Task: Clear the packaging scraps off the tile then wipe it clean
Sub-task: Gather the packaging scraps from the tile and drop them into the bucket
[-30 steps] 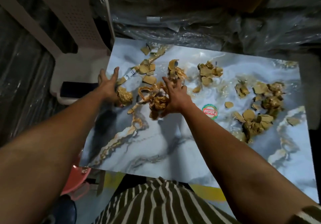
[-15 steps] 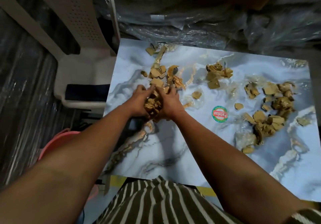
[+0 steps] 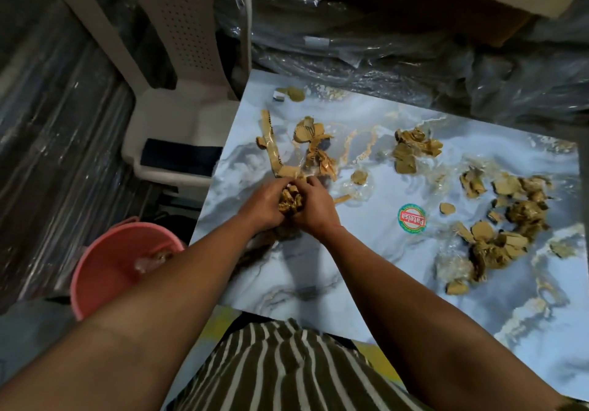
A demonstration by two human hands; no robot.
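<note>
Left hand [image 3: 266, 204] and right hand [image 3: 314, 208] cupped together, fingers curled around a wad of brown scraps [image 3: 289, 200] above the marbled tile [image 3: 366, 270]. More scraps [image 3: 497, 219] at three o'clock. Pink bucket [image 3: 105, 267] at eight o'clock, holding some crumpled clear plastic.

A glossy blue-grey marble-patterned tile [image 3: 366, 270] with gold veins lies flat. Torn brown cardboard and clear-film packaging scraps [image 3: 497, 219] litter its far and right parts; a crumpled wad of scraps [image 3: 289, 201], seemingly brown tape, is bunched near its left edge.
</note>
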